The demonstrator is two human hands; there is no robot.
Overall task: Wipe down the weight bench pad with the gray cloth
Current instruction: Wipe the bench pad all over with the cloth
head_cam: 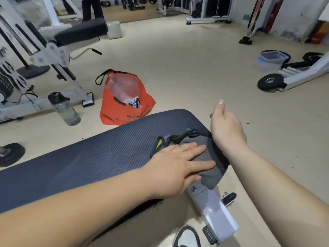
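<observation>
Two hands work at the same end of the bench, and they do different jobs. The left hand (pixel 179 166) lies flat and open, fingers spread and palm down on the gray cloth (pixel 207 157), a posture that suits pressing the fabric against the surface and dragging it rather than gripping it. The right hand (pixel 225 123) hovers just past the cloth's far edge, loosely curled with the thumb raised and nothing in it; I judge it is either steadying for balance or about to straighten the fabric. The cloth sits bunched at the right end of the bench pad (pixel 85 161), its lower edge spilling over the pad's rim above the gray metal frame (pixel 211 205), with dark cords and a yellow-green tab at its upper edge. It is too crumpled to give a clear direction. The pad's long axis runs from lower left to upper right, its rounded end pointing toward the orange bag (pixel 122 104) on the floor, so a wipe along that axis back toward the left would cover the most surface. A water bottle (pixel 64 109) stands on the floor well apart.
</observation>
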